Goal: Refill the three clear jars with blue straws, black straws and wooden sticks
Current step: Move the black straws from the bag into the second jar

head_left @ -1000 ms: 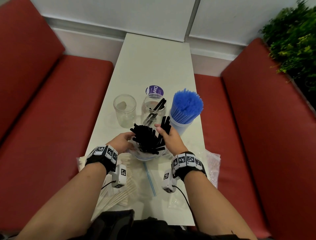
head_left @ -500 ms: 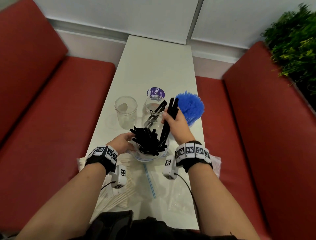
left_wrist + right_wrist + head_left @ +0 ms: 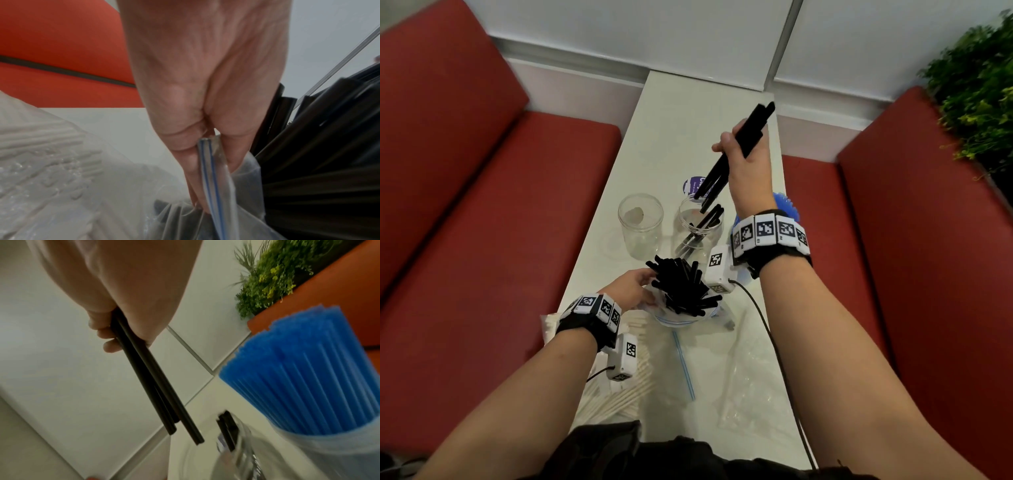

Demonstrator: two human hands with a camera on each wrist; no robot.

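Observation:
My right hand [image 3: 746, 161] grips a small bunch of black straws [image 3: 732, 150] [image 3: 152, 378], raised and tilted, their lower tips just above the mouth of the middle clear jar [image 3: 700, 229]. That jar [image 3: 236, 456] holds a few black straws. My left hand [image 3: 631, 287] [image 3: 205, 113] pinches the rim of a zip bag [image 3: 213, 178] from which many black straws [image 3: 681, 287] fan out. An almost bare clear jar [image 3: 641, 224] stands to the left. A jar of blue straws [image 3: 304, 382] stands to the right, mostly hidden behind my right wrist in the head view.
The narrow white table [image 3: 688, 113] runs between two red bench seats [image 3: 482, 222]. A bag of wooden sticks [image 3: 616, 390] and loose plastic bags [image 3: 753, 387] lie at the near end. A purple-labelled lid [image 3: 693, 183] lies behind the jars. A plant [image 3: 976, 85] is at far right.
My right hand has drawn a bunch of black straws out of the bag and lifted it up and away to above the middle jar. The left hand has stayed on the bag.

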